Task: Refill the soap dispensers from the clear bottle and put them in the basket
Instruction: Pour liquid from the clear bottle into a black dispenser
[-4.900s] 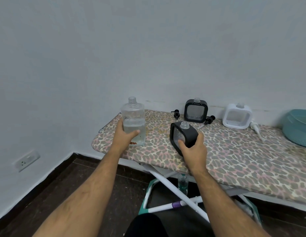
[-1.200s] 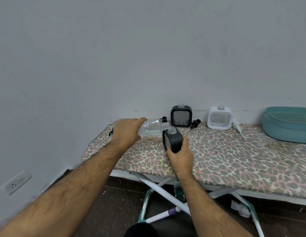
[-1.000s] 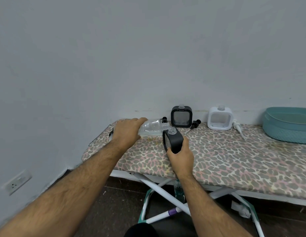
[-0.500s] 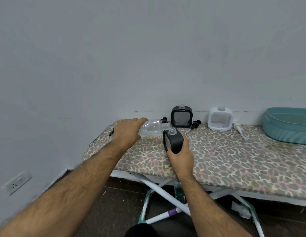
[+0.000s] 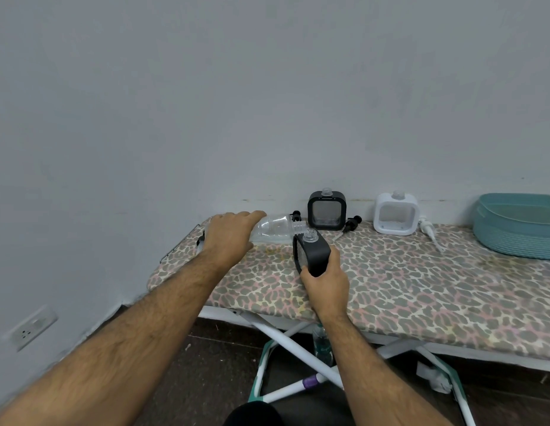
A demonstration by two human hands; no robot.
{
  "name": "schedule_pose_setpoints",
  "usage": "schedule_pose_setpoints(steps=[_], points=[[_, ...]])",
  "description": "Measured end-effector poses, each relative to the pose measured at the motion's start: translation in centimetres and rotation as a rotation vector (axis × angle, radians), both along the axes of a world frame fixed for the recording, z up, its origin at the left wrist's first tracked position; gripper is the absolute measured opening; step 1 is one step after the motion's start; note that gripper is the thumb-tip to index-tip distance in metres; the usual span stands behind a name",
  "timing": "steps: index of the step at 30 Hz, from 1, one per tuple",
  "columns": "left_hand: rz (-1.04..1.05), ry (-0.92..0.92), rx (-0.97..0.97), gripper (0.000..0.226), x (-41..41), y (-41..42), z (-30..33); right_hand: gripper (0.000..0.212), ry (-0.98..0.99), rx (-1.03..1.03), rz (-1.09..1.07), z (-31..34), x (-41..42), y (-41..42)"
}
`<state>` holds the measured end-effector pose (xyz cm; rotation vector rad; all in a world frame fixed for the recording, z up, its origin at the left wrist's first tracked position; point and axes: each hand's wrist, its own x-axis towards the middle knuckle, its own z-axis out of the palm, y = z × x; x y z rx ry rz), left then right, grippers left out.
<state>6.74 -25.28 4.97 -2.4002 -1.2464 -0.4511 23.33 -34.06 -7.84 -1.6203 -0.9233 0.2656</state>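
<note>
Tipping the clear bottle [image 5: 272, 229] sideways, the left hand [image 5: 229, 238] grips it closed, mouth at the black dispenser [image 5: 312, 252] clasped in the right hand [image 5: 326, 285].

Single head view, wide-angle, looking forward and down along forearms onto ironing board [image 5: 405, 281] against wall [image 5: 267, 87]; close range; edges perhaps distorted.

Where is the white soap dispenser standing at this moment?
In the head view, the white soap dispenser stands upright at the back of the ironing board by the wall, right of centre, between a black dispenser and the teal basket.
</note>
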Motion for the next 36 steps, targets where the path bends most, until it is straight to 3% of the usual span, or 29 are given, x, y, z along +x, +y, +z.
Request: schedule_pose_setpoints(steps=[36], points=[[0.022,0.021,0.006,0.063,0.28,0.19,0.2,0.057,0.011,0.012,0.003,0.1,0.01,-0.09]])
